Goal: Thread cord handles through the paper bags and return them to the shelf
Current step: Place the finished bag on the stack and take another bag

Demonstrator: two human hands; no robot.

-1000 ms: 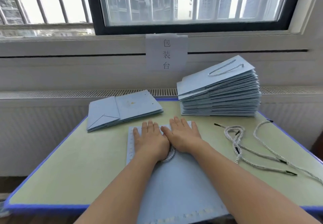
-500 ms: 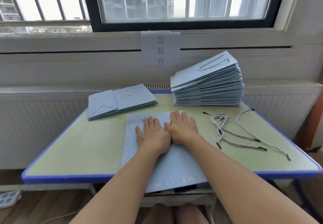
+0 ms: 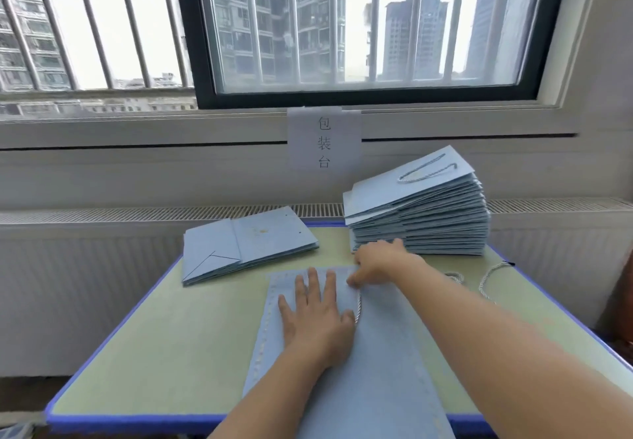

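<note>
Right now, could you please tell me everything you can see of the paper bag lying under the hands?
The paper bag is pale blue, folded flat, lying lengthwise on the green table, its near end overhanging the front edge. Dotted lines run along its left side and top. The left hand presses flat on it, fingers spread. The right hand pinches its far right corner. A twisted grey cord handle shows between the hands.
</note>
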